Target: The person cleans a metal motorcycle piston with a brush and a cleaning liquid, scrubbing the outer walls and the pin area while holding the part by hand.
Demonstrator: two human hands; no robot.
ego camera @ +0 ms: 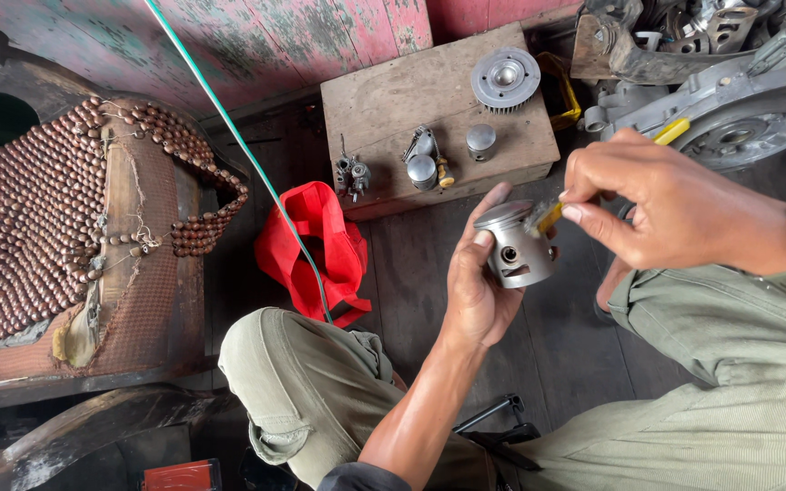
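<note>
Two bare hands meet over the person's lap, above a dark plank floor (429, 273). The left hand (477, 282) comes up from below and holds a grey metal piston (520, 244), its fingers (484, 238) clamped around the skirt with the thumb on the near side. The piston sits slightly tilted, crown up and leaning towards the right hand; its long axis runs roughly vertical, with the pin hole facing the camera.

The right hand (675, 205) reaches in from the right and above, fingers pinched together on a small yellow-handled brush (549, 216), whose bristle end touches the upper edge of the piston crown. A second bit of yellow (672, 131) shows behind the knuckles; whether it belongs to the same tool cannot be told. So the piston lies just left of and below the right fingertips, already in the left hand's grasp.

Behind, a low wooden bench (393, 100) carries a finned cylinder head (505, 80), another piston (480, 141) and small carburettor parts (354, 173). A red cloth bag (316, 245) lies on the floor, and an engine casing (739, 118) stands at the upper right.
</note>
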